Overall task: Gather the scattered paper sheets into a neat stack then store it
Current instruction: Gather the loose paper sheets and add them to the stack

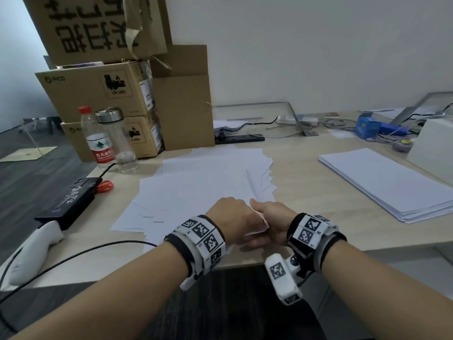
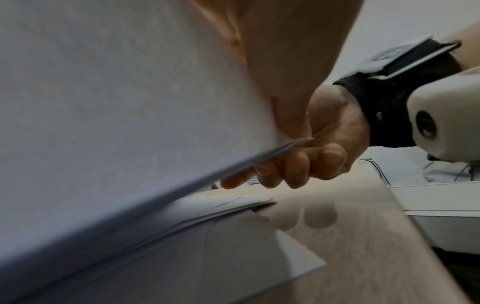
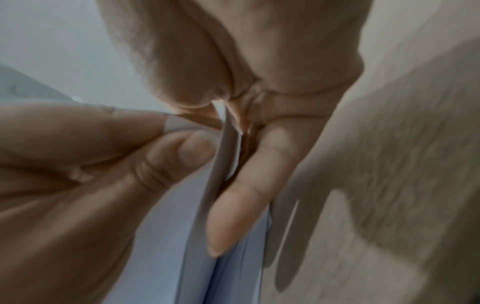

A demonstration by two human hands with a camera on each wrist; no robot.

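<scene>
The scattered paper sheets [image 1: 203, 182] lie fanned across the middle of the worktop [image 1: 306, 192], their corners splayed out in steps along the right and near-left edges. Both hands meet at the near right corner of the spread. The left hand [image 1: 235, 217] pinches a corner between thumb and curled fingers, seen close in the right wrist view. The right hand [image 1: 272, 223] is closed on a thin lifted bundle of sheets [image 2: 259, 160], thumb on top and fingers curled beneath.

Such paper should be light, limp and slick sheet against sheet: a bundle held by one corner will likely droop and fan, and loose sheets may slide out. Taking hold along two opposite edges, then tapping an edge on the worktop, looks the surest way to square them.

To the right lies a neat white stack [image 1: 384, 182]. At far left stand cardboard boxes [image 1: 98, 89]; one reads "PICO" and carries a "UN 3481" label, while the top box has large characters printed upside down. In front stand a red-capped water bottle [image 1: 98, 136] with Chinese writing on its red label and a clear flask [image 1: 120, 138] with a steel lid. A black case [image 1: 68, 204] with white script sits near left.
</scene>
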